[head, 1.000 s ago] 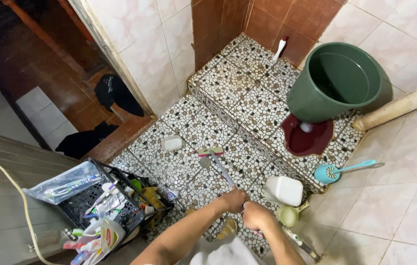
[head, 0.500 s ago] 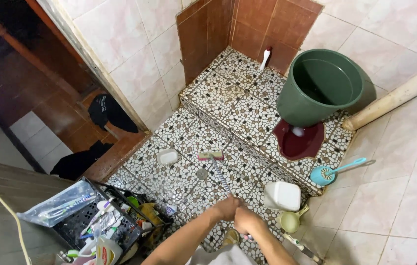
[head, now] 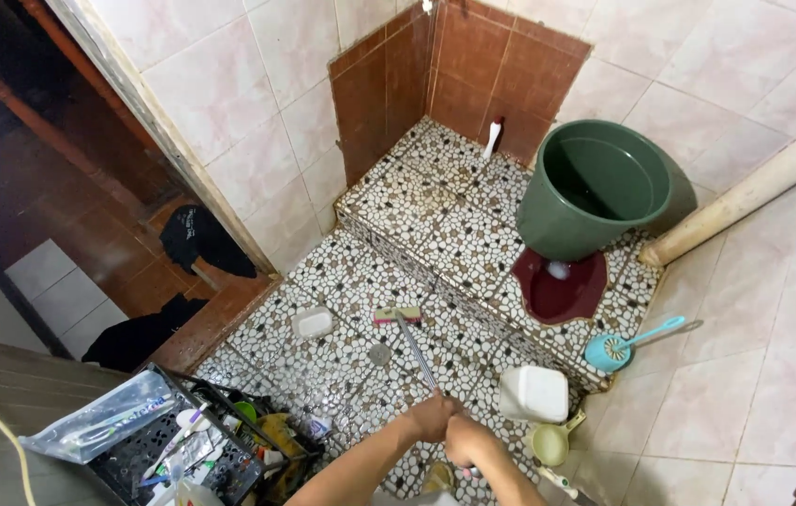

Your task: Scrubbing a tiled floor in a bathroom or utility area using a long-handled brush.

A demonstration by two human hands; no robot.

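Both my hands grip the metal handle point(head: 414, 350) of a long floor brush. My left hand point(head: 434, 414) holds it higher up the shaft, and my right hand point(head: 464, 440) holds it just behind. The brush head point(head: 397, 316), pink and green, rests flat on the pebble-patterned floor point(head: 342, 272) near a round floor drain point(head: 379, 354) and a white soap dish point(head: 312, 322). The end of the handle is hidden below my hands.
A green bucket point(head: 593, 188) stands on the raised step over a dark red squat pan point(head: 559, 288). A teal toilet brush point(head: 627, 343), white jug point(head: 533, 394) and pale scoop point(head: 551, 444) lie right. A black basket of toiletries point(head: 187, 445) sits bottom left.
The view has tilted up and back, so more of the brown corner wall shows. My hands and the brush head have kept nearly the same place on the floor.
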